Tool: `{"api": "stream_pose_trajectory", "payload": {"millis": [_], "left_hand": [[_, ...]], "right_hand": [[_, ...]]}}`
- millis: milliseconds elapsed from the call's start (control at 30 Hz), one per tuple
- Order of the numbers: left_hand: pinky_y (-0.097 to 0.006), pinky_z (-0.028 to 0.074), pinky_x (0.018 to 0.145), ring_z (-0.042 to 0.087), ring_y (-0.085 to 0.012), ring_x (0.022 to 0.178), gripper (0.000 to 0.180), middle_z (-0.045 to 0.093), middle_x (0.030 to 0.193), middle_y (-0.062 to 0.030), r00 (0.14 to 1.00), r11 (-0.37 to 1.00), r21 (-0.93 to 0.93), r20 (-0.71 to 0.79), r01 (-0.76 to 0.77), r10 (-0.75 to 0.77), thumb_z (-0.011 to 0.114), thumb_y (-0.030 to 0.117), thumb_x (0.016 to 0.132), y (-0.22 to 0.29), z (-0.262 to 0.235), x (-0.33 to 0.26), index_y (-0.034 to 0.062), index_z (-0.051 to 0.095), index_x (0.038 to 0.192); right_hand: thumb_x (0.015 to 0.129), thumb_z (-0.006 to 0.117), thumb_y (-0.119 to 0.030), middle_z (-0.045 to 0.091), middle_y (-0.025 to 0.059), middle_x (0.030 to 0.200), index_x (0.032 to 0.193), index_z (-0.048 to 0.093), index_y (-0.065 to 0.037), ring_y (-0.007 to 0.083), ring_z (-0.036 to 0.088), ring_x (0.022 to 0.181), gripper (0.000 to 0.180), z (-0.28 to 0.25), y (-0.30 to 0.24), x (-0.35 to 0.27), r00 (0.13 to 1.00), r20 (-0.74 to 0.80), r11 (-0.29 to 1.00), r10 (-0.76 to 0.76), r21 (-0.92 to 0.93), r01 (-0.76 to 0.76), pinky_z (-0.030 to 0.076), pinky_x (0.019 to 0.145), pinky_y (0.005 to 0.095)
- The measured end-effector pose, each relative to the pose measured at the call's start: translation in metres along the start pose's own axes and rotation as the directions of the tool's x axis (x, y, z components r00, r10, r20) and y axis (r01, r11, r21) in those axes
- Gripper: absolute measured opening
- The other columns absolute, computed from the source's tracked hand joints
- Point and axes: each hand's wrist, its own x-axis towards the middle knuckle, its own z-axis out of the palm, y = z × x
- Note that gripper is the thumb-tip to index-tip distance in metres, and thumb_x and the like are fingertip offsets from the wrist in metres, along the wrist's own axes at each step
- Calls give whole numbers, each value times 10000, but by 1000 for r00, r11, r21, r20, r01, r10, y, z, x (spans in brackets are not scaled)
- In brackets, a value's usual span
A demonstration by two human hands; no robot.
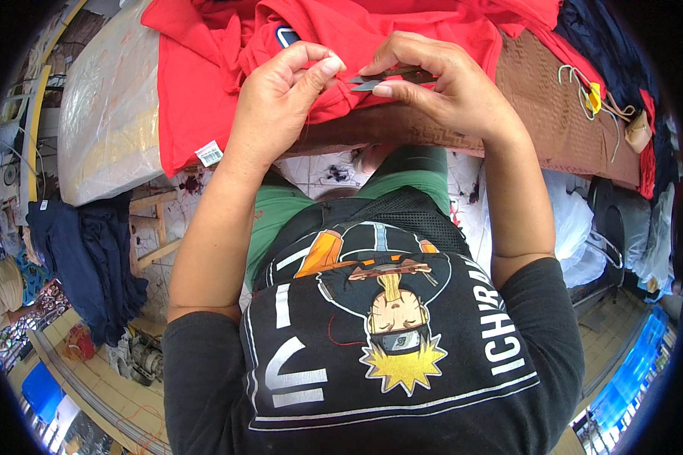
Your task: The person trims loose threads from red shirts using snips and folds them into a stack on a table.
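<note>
A red garment (197,98) lies spread over the brown-covered table, with a white tag (209,153) at its lower left corner. Over its middle, my left hand (287,95) is closed in a pinch, thumb against finger. Whatever sits in that pinch is too small to make out. My right hand (451,87) grips a pair of thread snips (411,74), its blades parted and pointing left toward my left fingertips. The blade tips are a short way from the pinch, just above the red cloth.
A plastic-wrapped pale bundle (106,106) stands left of the garment. On the brown table cover (539,114), cords with a yellow piece (593,98) lie at the right. Dark blue cloth (91,258) hangs at lower left; clear plastic bags (573,235) are below the table's right side.
</note>
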Motion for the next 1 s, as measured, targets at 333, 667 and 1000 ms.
{"api": "stream_pose_trajectory", "payload": {"millis": [333,667,1000], "left_hand": [[-208,480,706,587,-46,778,227,661,817,-2,998,994,92,17,-58,57,620,214,923,2,0,1,2,642,1002],[-218,497,709,607,-61,766,227,664,823,-22,999,992,120,22,-48,46,602,215,933,7,1,-1,0,624,1004],[-228,508,693,632,-89,746,214,667,800,-49,997,982,175,31,-74,70,591,202,935,10,2,0,-2,619,994]], "right_hand": [[796,698,-121,628,80,868,967,640,-9,213,616,810,213,-4,-9,4,999,47,996,-23,-89,27,469,699,311],[834,666,-82,631,93,854,926,629,25,190,622,814,146,-11,-8,4,997,80,1000,17,-7,-16,483,735,297],[847,665,-118,627,107,832,931,627,36,196,610,796,180,-11,-6,11,993,113,999,-38,-20,40,471,721,302]]}}
